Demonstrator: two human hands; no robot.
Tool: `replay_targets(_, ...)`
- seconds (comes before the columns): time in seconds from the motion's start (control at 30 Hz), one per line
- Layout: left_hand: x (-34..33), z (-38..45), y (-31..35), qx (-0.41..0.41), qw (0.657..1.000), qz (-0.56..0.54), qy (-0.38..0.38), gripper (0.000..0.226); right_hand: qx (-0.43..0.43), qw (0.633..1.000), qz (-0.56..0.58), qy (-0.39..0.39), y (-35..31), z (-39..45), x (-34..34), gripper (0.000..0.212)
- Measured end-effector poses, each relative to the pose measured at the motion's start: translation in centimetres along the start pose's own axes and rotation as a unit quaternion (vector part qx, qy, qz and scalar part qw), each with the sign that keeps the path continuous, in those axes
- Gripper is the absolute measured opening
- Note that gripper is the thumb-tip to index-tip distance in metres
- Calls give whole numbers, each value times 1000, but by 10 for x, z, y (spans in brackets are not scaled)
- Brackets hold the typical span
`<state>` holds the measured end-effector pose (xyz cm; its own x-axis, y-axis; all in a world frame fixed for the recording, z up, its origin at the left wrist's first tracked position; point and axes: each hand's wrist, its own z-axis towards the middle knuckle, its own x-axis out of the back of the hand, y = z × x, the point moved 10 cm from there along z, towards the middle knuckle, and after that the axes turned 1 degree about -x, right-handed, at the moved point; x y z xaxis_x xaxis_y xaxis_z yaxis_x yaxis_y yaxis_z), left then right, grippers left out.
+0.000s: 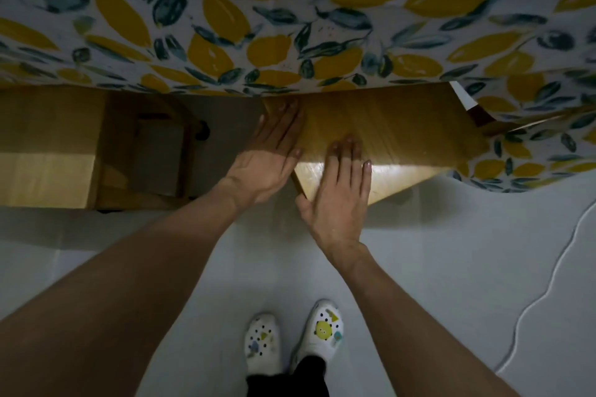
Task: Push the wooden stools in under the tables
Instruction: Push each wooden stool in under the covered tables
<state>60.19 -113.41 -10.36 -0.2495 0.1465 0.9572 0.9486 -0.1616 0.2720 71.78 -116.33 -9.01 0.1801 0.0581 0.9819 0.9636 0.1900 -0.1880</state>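
A wooden stool (412, 135) with a light square seat stands partly under the table, turned at an angle with one corner toward me. The table is covered by a white cloth with yellow lemons (290, 19) whose hem hangs over the stool's far part. My left hand (267, 155) lies flat against the stool's left edge, fingers together and stretched out. My right hand (338, 193) rests flat on the seat's near corner, thumb hooked over the edge. A second wooden stool (48, 151) stands at the left, its far part under the cloth.
Pale floor (451, 251) spreads in front of the table. A white cable (548, 293) snakes across the floor at the right. My feet in white clogs (322, 332) stand just behind my hands. A wooden frame (154, 151) shows beside the left stool.
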Motion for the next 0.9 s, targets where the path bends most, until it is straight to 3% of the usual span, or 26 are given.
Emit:
replay_targets(0.33,2,-23,8,56,998,-33,15,58,60,998,-2,-30,2,-9,3,104)
replay_targets(0.6,2,-71,31,139,989,-11,43,55,176,976,8,-125,14,-24,-3,112)
replay_targets(0.8,-15,-78,84,111,994,-20,17,59,246,945,-31,-214,76,-20,10,113)
replay_targets(0.9,-15,-62,112,63,998,6,6,57,239,945,-45,-218,107,-12,28,106)
